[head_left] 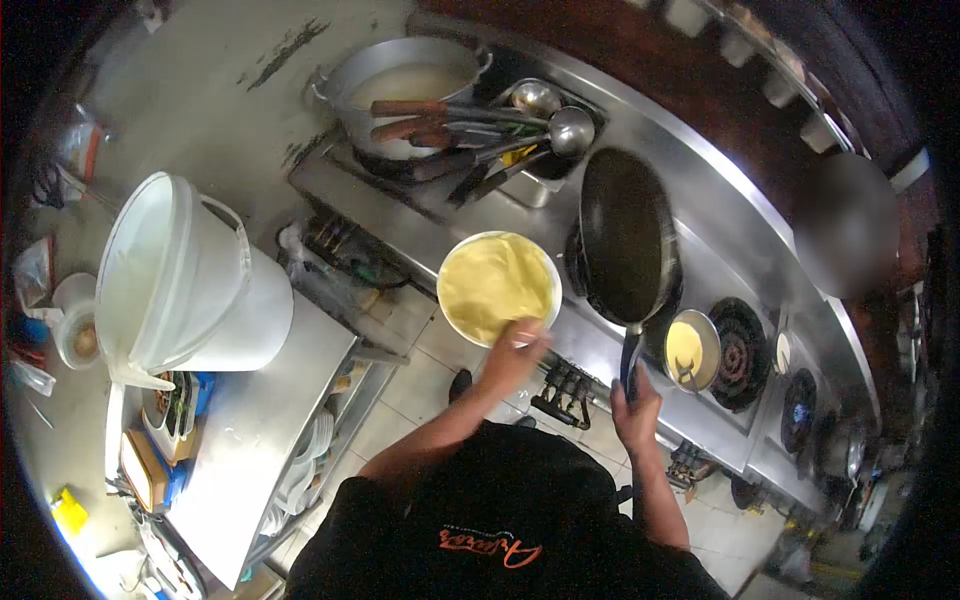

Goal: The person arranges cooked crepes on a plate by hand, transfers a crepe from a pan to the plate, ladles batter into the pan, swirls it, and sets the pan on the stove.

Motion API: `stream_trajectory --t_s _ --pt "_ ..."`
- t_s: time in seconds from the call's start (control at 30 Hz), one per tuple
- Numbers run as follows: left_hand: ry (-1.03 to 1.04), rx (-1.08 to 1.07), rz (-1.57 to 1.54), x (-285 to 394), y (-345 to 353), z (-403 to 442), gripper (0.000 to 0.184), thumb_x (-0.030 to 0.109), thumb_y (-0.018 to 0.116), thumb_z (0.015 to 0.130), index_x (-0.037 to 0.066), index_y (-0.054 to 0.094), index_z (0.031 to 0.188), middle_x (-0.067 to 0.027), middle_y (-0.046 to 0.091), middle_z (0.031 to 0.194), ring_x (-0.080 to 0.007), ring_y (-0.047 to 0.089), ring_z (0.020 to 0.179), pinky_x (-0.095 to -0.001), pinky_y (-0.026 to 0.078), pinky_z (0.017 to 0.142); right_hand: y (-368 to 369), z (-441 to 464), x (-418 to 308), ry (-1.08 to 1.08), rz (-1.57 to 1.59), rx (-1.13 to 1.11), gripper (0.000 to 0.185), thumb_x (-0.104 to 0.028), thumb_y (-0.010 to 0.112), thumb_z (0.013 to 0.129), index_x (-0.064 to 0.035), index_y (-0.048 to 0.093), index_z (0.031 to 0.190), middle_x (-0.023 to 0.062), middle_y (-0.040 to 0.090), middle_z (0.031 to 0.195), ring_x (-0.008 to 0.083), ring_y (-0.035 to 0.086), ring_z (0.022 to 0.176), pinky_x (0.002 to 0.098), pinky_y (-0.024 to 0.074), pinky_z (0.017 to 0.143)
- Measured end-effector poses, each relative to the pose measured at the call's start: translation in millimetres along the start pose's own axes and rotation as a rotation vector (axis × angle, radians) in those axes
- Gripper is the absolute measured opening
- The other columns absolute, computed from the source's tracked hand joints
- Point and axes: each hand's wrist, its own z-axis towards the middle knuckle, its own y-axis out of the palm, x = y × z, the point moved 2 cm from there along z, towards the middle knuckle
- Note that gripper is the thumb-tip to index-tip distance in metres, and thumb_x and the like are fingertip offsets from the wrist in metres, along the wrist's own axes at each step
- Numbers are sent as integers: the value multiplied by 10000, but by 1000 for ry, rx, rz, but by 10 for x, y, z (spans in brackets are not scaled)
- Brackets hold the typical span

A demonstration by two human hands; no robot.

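A white round plate (556, 290), piled with thin yellow crepes (495, 280), is at the front edge of the steel stove. My left hand (518, 348) is at its near rim, with fingertips over the crepes' edge; motion smears the fingers, so their grip is unclear. My right hand (637, 408) wraps round the black handle of a frying pan (625, 230). The pan is tilted, its dark inside showing. Right of it, a metal bowl (708, 335) contains yellow batter (684, 343), with a utensil in it.
A large pot (350, 75) stands at the back left, beside several ladles (572, 131) across a metal container. A black burner (740, 352) is at the right. On the left, a white bucket (230, 310) stands on a steel table (250, 430) with plates on a shelf below.
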Motion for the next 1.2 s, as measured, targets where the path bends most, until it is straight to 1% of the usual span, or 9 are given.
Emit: stream_trajectory --t_s 0.13,0.33,0.53,0.63,0.8,0.9,1.0,1.07,1.2 --pt "86 -526 -323 1014 757 -3 420 380 422 1020 36 489 1251 -127 565 1169 -235 583 976 -378 466 893 -95 303 -196 -294 194 315 247 -82 554 922 40 618 1127 204 630 862 294 599 777 370 469 748" --pt "-74 -137 8 615 1228 333 507 462 488 962 -32 583 1026 -251 648 933 -416 626 893 -489 469 780 -1038 601 885 -121 -406 620 244 -111 646 839 -27 667 1067 207 624 1066 377 567 973 442 463 833" --pt "-102 -192 338 -81 1512 637 521 452 517 928 -46 609 1048 -316 636 985 -495 593 961 -524 471 830 -1308 259 2769 482 -661 102 273 -304 633 889 -38 696 900 139 664 740 346 625 639 431 521 619" --pt "-114 -219 394 -214 1598 755 568 480 508 927 -67 588 1059 -341 622 1007 -496 597 972 -537 469 841 -1129 91 2922 660 239 185 268 -265 655 883 -23 661 768 67 563 537 209 538 446 325 436 427" --pt "-204 -232 518 -196 1641 795 514 455 555 914 -40 586 1049 -308 625 994 -466 586 992 -519 455 864 -1069 102 2562 787 612 185 208 -162 691 849 -28 600 718 35 537 588 99 472 453 235 347 393" --pt "267 288 565 288 1596 571 297 241 723 807 25 612 977 -201 610 904 -367 580 936 -448 456 830 -946 81 2758 732 598 196 200 -159 687 845 0 620 742 52 568 604 117 505 460 252 388 408" --pt "347 -220 381 364 2079 469 258 257 691 830 19 636 911 -194 620 832 -397 594 851 -475 468 764 -911 128 3030 572 159 330 225 -169 655 848 18 628 726 103 600 610 194 561 479 325 451 455" --pt "-89 -616 341 320 2629 394 296 284 633 883 -9 625 921 -213 643 867 -401 622 833 -474 484 776 -964 135 2992 424 -146 432 220 -158 626 845 21 630 718 155 617 634 281 599 529 388 485 516" --pt "-392 -688 -93 15 3299 401 319 262 554 942 -53 607 933 -212 658 869 -305 672 736 -384 549 688 -1196 149 2561 286 -357 534 141 -95 588 820 -3 599 715 233 616 736 439 606 738 510 484 654"
